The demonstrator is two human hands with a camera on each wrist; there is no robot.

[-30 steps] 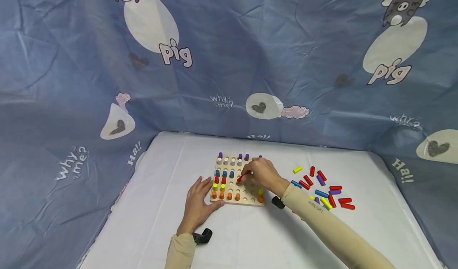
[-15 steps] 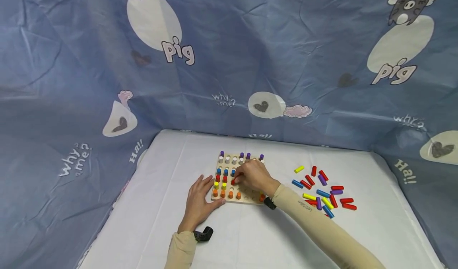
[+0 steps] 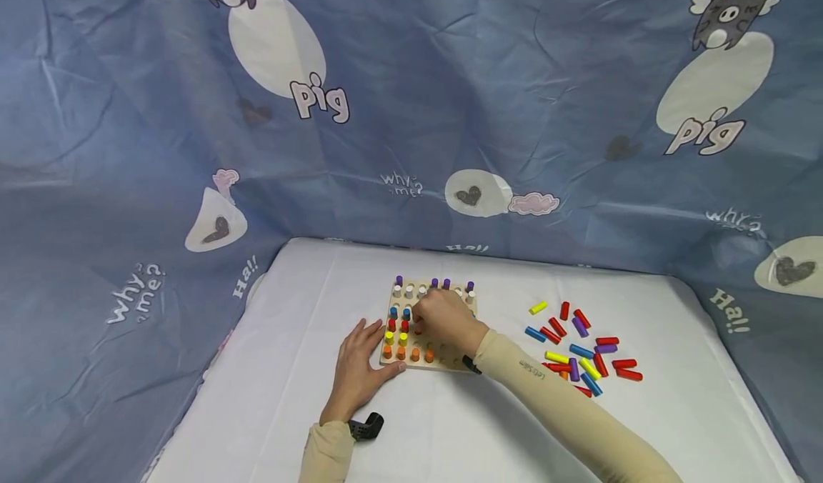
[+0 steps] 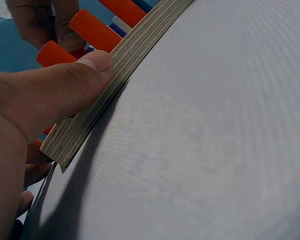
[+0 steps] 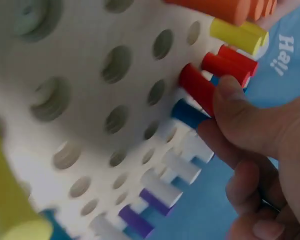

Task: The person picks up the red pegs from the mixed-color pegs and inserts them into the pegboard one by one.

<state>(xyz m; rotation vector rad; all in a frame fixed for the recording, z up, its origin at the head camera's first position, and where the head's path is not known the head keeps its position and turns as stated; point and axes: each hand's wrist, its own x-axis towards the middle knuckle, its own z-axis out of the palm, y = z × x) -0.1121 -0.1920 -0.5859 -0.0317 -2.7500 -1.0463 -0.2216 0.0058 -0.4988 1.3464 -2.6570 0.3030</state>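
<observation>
Taking 12 as straight ahead of the person: right hand (image 3: 448,320) is the nearer one, pinching a red peg (image 5: 196,86) at the pegboard (image 5: 85,50). Peg sits at roughly 8-9 o'clock from that hand, 2 from the left hand (image 3: 355,369). Board end is at the surface; can't tell if it's sunk in. Long axis looks tilted against the two standing red pegs (image 3: 405,326) at its 9. Hands are apart: left lies spread round the board's 7 o'clock corner, thumb on the near edge. Tight at 12, blue peg (image 5: 191,115) just beside. Room: unfilled holes (image 5: 116,64) toward 3, partly under the right hand. Loose pegs (image 3: 581,351) well off at 3.
</observation>
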